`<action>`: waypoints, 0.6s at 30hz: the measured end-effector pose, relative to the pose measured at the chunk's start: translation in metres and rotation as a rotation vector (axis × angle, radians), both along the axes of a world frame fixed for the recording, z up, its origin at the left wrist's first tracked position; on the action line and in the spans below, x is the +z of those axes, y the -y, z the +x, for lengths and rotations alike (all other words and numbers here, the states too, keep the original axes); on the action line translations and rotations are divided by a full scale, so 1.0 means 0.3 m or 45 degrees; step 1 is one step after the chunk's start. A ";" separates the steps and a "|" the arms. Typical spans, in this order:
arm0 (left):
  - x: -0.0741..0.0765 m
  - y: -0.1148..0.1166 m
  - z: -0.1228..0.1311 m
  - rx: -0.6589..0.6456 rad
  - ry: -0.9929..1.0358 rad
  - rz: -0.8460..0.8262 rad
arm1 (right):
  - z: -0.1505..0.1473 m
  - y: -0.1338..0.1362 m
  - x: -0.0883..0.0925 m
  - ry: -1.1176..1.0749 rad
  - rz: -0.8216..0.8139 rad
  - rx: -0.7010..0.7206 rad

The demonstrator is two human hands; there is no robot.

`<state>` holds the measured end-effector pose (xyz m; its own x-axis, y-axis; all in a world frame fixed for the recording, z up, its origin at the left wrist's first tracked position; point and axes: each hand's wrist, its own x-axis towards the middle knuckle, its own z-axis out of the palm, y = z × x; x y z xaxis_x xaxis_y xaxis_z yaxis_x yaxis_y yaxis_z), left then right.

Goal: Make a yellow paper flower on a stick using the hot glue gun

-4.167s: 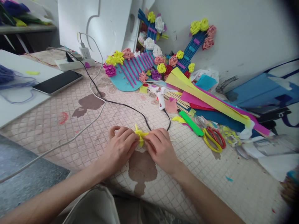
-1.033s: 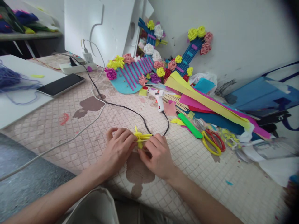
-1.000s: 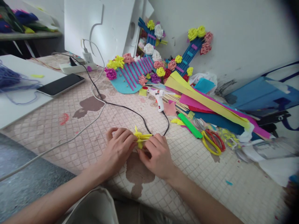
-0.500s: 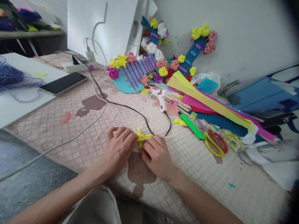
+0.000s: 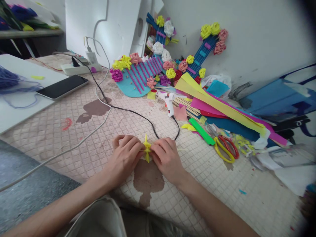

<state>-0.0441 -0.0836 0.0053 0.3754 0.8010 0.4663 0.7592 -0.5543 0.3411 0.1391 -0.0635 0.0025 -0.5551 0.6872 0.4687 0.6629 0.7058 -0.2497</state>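
Between my hands is a small piece of folded yellow crepe paper (image 5: 147,148), its narrow points sticking up and down. My left hand (image 5: 125,154) pinches its left side. From the other side, my right hand (image 5: 168,161) grips it with bent fingers. A thin wooden stick (image 5: 181,150) pokes out to the right of my right hand; the rest of it is hidden by the fingers. Both hands are low over the tablecloth, close together, and the fingertips cover part of the paper.
Beyond my hands stands a white glue gun (image 5: 169,102) with a black cord. To the right lie a green cutter (image 5: 201,131), red-and-yellow scissors (image 5: 224,149) and crepe paper strips (image 5: 222,103). A flower-covered blue guitar shape (image 5: 138,79) sits behind, a phone (image 5: 63,87) at left.
My right fingers have shifted on the yellow paper, whose points now stand more upright, and the strip that stretched right is no longer seen. The view has shifted slightly.
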 end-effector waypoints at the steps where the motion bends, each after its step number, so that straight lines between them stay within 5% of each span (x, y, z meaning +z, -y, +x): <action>1: 0.001 0.000 0.000 -0.006 0.005 -0.002 | 0.000 0.000 0.001 0.007 0.004 0.005; 18: -0.007 -0.005 0.013 0.033 -0.086 0.064 | 0.001 0.006 -0.007 0.117 0.008 -0.021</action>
<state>-0.0401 -0.0821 0.0033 0.3870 0.7871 0.4804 0.7938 -0.5494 0.2607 0.1393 -0.0654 0.0003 -0.5844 0.6938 0.4208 0.6943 0.6960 -0.1832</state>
